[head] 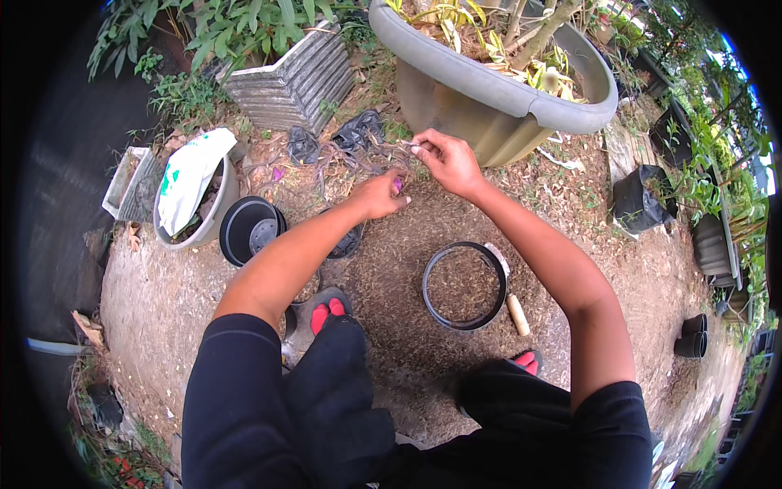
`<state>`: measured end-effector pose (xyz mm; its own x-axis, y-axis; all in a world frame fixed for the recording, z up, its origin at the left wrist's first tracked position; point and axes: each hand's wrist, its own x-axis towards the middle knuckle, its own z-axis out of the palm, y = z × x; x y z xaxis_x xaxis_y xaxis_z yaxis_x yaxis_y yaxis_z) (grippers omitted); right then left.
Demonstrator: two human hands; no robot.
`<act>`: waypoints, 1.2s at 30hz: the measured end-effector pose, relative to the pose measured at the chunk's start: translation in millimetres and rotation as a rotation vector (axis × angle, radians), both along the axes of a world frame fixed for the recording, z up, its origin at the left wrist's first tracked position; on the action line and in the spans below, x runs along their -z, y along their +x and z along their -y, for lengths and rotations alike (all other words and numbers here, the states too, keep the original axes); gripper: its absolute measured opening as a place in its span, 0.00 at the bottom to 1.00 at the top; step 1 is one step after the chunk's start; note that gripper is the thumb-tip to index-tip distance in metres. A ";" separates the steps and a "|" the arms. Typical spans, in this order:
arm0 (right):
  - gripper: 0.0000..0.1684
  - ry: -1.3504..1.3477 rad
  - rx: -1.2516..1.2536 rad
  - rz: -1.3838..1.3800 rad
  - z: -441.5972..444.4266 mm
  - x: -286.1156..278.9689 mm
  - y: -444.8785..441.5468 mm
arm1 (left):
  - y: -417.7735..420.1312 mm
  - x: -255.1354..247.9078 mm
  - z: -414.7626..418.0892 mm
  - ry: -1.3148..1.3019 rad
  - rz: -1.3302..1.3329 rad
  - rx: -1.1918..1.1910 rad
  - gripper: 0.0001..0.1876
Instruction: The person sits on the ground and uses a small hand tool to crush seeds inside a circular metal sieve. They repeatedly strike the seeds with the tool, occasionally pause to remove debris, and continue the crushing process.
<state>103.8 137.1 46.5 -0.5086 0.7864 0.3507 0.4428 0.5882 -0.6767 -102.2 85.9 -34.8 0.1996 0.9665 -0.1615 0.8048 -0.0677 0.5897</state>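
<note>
My right hand (451, 162) pinches a thin, purplish stem-like piece between thumb and fingertips, in front of a large grey planter (476, 116). Lower and to its left is my left hand (380, 197), thumb and fingers apart around a small purple bit (398, 184); whether it grips this or only hovers over it is unclear. Purplish trailing plant stems (330, 162) lie on the ground just beyond the left hand, beside crumpled black plastic bags (359, 129). Closer to me, a round black-rimmed hoop or sieve (430, 299) rests on brown soil. A trowel with a wooden handle (518, 315) lies against its right side.
Black plastic pots (230, 235) stand left of my left forearm, by a pale round pot (230, 205) topped with a white bag (194, 177). A ribbed rectangular planter (293, 85) is behind. Potted plants and a black grow bag (638, 198) line the right.
</note>
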 end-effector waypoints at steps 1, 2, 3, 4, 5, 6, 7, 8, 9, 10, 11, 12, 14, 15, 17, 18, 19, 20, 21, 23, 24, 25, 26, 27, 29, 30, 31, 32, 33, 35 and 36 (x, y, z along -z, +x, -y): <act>0.12 -0.011 0.005 -0.079 -0.5 -2.3 2.5 | 5.2 -4.2 0.2 0.008 0.020 -0.028 0.37; 0.11 -0.022 0.009 -0.158 -1.4 -4.6 4.4 | 9.8 -8.5 0.1 0.015 0.039 -0.057 0.36; 0.11 -0.036 0.009 -0.240 -0.4 -6.5 4.0 | 10.9 -8.3 0.6 0.034 0.065 -0.052 0.34; 0.10 -0.009 0.025 -0.304 0.9 -8.2 3.3 | 11.5 -8.1 1.0 0.053 0.090 -0.047 0.32; 0.09 -0.003 0.039 -0.347 1.6 -10.3 2.9 | 12.0 -8.0 1.3 0.071 0.115 -0.044 0.30; 0.09 0.003 0.055 -0.388 1.1 -10.4 4.2 | 14.4 -6.9 1.9 0.126 0.124 -0.032 0.27; 0.08 0.009 0.071 -0.429 0.6 -10.4 4.9 | 17.0 -5.5 3.1 0.181 0.133 -0.021 0.25; 0.09 -0.039 0.065 -0.473 -0.2 -10.5 5.2 | 19.0 -4.4 3.8 0.235 0.141 -0.010 0.23; 0.11 -0.076 0.070 -0.491 -1.1 -7.7 6.1 | 21.5 -2.5 3.8 0.240 0.159 0.001 0.21; 0.13 -0.113 0.074 -0.510 -1.9 -4.8 6.4 | 23.5 -0.8 3.7 0.245 0.178 0.011 0.20; 0.16 -0.151 0.078 -0.528 -3.2 -2.4 6.2 | 24.9 1.0 4.3 0.250 0.196 0.021 0.18; 0.26 -0.268 0.101 -0.528 -11.9 13.7 15.2 | 33.0 0.8 2.9 0.260 0.217 0.027 0.18; 0.32 -0.407 0.209 -0.443 -8.2 26.8 18.2 | 36.9 0.9 7.6 0.280 0.246 0.010 0.17; 0.34 -0.474 0.267 -0.399 -6.5 33.9 21.9 | 41.7 -0.8 8.2 0.249 0.268 -0.010 0.15; 0.33 -0.517 0.227 -0.252 -6.3 57.3 35.8 | 50.4 -5.4 8.4 0.190 0.312 -0.049 0.13; 0.31 -0.544 0.128 -0.166 -0.6 62.0 39.1 | 46.7 -0.7 7.8 0.190 0.372 -0.050 0.11; 0.29 -0.569 0.030 -0.081 2.9 66.3 40.0 | 43.3 5.7 6.1 0.191 0.434 -0.050 0.10; 0.26 -0.547 -0.004 -0.051 3.9 70.4 38.2 | 40.0 11.2 4.4 0.191 0.495 -0.049 0.08; 0.24 -0.525 -0.031 -0.020 4.4 76.5 39.8 | 38.1 16.6 2.0 0.168 0.485 -0.054 0.07; 0.20 -0.505 -0.066 -0.008 3.2 87.7 41.9 | 31.9 26.9 -2.0 0.122 0.465 -0.062 0.05; 0.18 -0.507 -0.071 -0.028 0.3 93.3 43.0 | 31.4 29.5 -3.0 0.089 0.530 -0.073 0.04; 0.17 -0.509 -0.076 -0.048 -3.2 98.1 45.0 | 31.0 31.9 -4.1 0.055 0.595 -0.085 0.04; 0.18 -0.519 -0.085 -0.028 -7.0 102.2 48.2 | 30.9 34.0 -5.5 0.020 0.660 -0.096 0.04; 0.18 -0.532 -0.096 -0.009 -8.7 102.1 48.8 | 30.2 34.9 -5.8 0.027 0.633 -0.110 0.04; 0.20 -0.520 -0.099 0.019 -9.5 102.7 49.4 | 29.5 36.2 -7.2 0.041 0.578 -0.138 0.05; 0.21 -0.496 -0.100 0.028 -7.2 98.1 44.0 | 25.9 41.0 -7.8 0.083 0.578 -0.166 0.06; 0.22 -0.472 -0.101 0.036 -5.2 93.3 38.5 | 22.4 45.7 -8.6 0.124 0.577 -0.195 0.08; 0.22 -0.485 -0.097 0.030 -3.3 88.3 32.7 | 17.8 50.2 -8.9 0.166 0.575 -0.225 0.09; 0.22 -0.497 -0.079 0.028 -4.2 87.0 34.7 | 21.1 46.3 -10.2 0.153 0.602 -0.222 0.09; 0.22 -0.491 -0.067 0.002 -6.0 86.8 37.0 | 26.5 38.2 -12.1 0.128 0.654 -0.221 0.09; 0.21 -0.472 -0.069 -0.022 -8.8 89.8 39.3 | 29.9 31.9 -12.6 0.110 0.659 -0.204 0.08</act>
